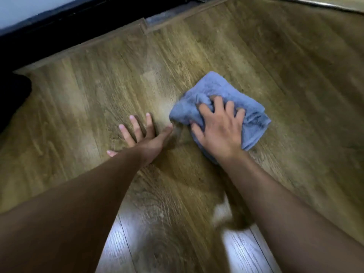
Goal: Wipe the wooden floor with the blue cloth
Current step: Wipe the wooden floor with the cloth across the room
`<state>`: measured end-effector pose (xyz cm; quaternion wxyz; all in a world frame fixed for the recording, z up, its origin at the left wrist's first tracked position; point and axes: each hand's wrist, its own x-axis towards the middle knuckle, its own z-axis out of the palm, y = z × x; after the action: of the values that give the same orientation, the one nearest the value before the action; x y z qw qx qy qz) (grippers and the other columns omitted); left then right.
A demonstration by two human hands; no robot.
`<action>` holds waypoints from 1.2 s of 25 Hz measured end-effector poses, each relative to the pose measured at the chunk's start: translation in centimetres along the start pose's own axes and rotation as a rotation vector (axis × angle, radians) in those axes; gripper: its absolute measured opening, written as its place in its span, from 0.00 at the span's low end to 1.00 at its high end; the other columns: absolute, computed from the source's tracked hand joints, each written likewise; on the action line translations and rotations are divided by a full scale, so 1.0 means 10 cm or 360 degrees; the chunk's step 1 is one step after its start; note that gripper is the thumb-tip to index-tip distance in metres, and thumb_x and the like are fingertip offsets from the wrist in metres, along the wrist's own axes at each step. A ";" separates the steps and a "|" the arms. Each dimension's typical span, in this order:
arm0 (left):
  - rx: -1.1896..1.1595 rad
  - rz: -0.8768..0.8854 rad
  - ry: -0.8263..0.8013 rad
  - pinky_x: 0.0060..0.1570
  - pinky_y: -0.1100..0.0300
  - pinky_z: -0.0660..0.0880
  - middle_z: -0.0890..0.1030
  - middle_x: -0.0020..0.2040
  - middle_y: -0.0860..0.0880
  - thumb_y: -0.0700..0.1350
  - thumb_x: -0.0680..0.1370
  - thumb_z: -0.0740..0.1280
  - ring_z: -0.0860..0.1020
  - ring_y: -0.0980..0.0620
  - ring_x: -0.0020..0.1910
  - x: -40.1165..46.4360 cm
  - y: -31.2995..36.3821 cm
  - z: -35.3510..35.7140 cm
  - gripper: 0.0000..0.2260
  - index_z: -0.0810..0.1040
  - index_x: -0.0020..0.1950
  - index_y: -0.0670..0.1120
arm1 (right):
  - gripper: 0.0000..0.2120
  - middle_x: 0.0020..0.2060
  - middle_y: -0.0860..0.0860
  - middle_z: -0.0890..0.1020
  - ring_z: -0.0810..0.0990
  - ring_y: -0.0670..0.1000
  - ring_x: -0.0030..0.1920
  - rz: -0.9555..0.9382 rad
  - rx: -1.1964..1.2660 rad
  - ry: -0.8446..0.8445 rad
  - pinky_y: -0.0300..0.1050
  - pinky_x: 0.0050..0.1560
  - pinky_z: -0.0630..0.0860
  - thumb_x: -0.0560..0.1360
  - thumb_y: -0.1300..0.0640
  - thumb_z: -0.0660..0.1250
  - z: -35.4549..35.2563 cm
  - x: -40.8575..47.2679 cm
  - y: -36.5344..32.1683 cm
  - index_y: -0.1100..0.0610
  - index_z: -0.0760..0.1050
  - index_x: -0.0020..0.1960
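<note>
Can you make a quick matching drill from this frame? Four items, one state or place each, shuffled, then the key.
Column 1
1. left hand
2. right hand
3. crumpled blue terry cloth
4. dark strip along the far edge of the brown wooden plank floor

Column 2
A. bunched on the floor, under a hand
B. runs across the top left of the view
C. fingers curled into fabric, pressing down
D. flat on bare boards, fingers spread

Pairs: 1-D, 2-C, 3-A, 4-B
</note>
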<state>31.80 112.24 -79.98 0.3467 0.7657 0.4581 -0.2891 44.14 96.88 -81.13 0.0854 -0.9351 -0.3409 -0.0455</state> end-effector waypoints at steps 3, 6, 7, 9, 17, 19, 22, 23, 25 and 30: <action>0.0043 -0.0011 0.0024 0.68 0.23 0.35 0.26 0.79 0.59 0.86 0.52 0.31 0.25 0.43 0.77 0.00 0.02 0.00 0.47 0.32 0.71 0.77 | 0.24 0.63 0.54 0.76 0.73 0.60 0.52 -0.0099 0.0061 -0.0068 0.56 0.52 0.64 0.70 0.39 0.66 -0.11 -0.60 0.15 0.48 0.77 0.62; 0.0119 -0.0002 0.0128 0.65 0.18 0.37 0.20 0.74 0.60 0.83 0.65 0.41 0.23 0.45 0.76 -0.05 -0.06 0.06 0.36 0.22 0.62 0.76 | 0.27 0.62 0.54 0.75 0.71 0.60 0.50 -0.0081 0.0019 -0.0147 0.56 0.49 0.64 0.69 0.36 0.62 -0.21 -1.02 0.53 0.47 0.77 0.63; 0.0181 0.0042 0.0147 0.65 0.19 0.38 0.19 0.74 0.59 0.80 0.70 0.46 0.23 0.44 0.76 -0.03 -0.10 0.08 0.35 0.22 0.64 0.76 | 0.27 0.62 0.55 0.75 0.71 0.61 0.50 -0.0060 0.0002 -0.0144 0.57 0.49 0.65 0.69 0.35 0.62 -0.23 -1.04 0.65 0.48 0.77 0.63; 0.0188 0.0100 0.0153 0.69 0.22 0.41 0.19 0.74 0.58 0.76 0.76 0.50 0.22 0.43 0.75 0.04 -0.12 0.10 0.37 0.23 0.68 0.73 | 0.25 0.61 0.56 0.74 0.72 0.62 0.51 0.0006 -0.0044 -0.0110 0.59 0.50 0.66 0.72 0.37 0.63 -0.25 -0.92 0.82 0.49 0.77 0.63; 0.0219 0.0093 0.0236 0.71 0.23 0.42 0.20 0.75 0.57 0.75 0.76 0.50 0.22 0.42 0.76 0.12 -0.15 0.16 0.37 0.25 0.71 0.72 | 0.26 0.70 0.58 0.68 0.66 0.65 0.68 0.0653 -0.0033 -0.0080 0.68 0.63 0.63 0.76 0.34 0.59 -0.05 0.35 0.73 0.48 0.72 0.68; 0.0223 0.0092 0.0270 0.69 0.22 0.41 0.21 0.76 0.57 0.75 0.76 0.50 0.23 0.43 0.76 0.13 -0.15 0.17 0.36 0.26 0.71 0.72 | 0.26 0.70 0.57 0.69 0.67 0.64 0.67 0.0525 -0.0025 -0.0091 0.66 0.63 0.63 0.77 0.34 0.59 0.00 0.45 0.35 0.47 0.73 0.68; 0.0219 0.0088 0.0349 0.69 0.21 0.41 0.25 0.78 0.56 0.74 0.77 0.51 0.26 0.42 0.78 0.11 -0.14 0.20 0.36 0.29 0.74 0.71 | 0.24 0.65 0.54 0.74 0.72 0.61 0.60 0.0209 -0.0043 -0.0027 0.61 0.60 0.63 0.76 0.37 0.61 0.02 0.03 -0.14 0.46 0.74 0.68; 0.0225 0.0085 0.0376 0.69 0.21 0.41 0.26 0.79 0.56 0.73 0.78 0.52 0.27 0.41 0.78 0.11 -0.13 0.21 0.36 0.30 0.76 0.70 | 0.24 0.64 0.53 0.74 0.72 0.60 0.57 0.0171 -0.0010 -0.0024 0.59 0.58 0.63 0.75 0.37 0.62 0.00 -0.19 -0.22 0.46 0.74 0.68; 0.0238 0.0073 0.0396 0.69 0.21 0.41 0.28 0.80 0.54 0.71 0.79 0.53 0.28 0.40 0.79 0.10 -0.12 0.22 0.36 0.32 0.77 0.69 | 0.23 0.65 0.52 0.76 0.73 0.60 0.54 0.0150 0.0109 -0.0025 0.57 0.55 0.65 0.75 0.38 0.64 -0.06 -0.63 -0.22 0.46 0.76 0.66; 0.0189 0.0089 0.0315 0.70 0.22 0.41 0.26 0.79 0.55 0.73 0.78 0.53 0.27 0.42 0.78 0.08 -0.15 0.16 0.36 0.32 0.77 0.70 | 0.24 0.64 0.54 0.78 0.76 0.61 0.50 0.0008 0.0080 -0.0157 0.55 0.50 0.66 0.73 0.37 0.66 -0.25 -1.33 0.32 0.47 0.78 0.65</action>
<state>30.53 111.85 -81.94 0.2616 0.8222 0.4508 -0.2289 35.99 85.62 -81.03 0.0920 -0.9346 -0.3434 0.0096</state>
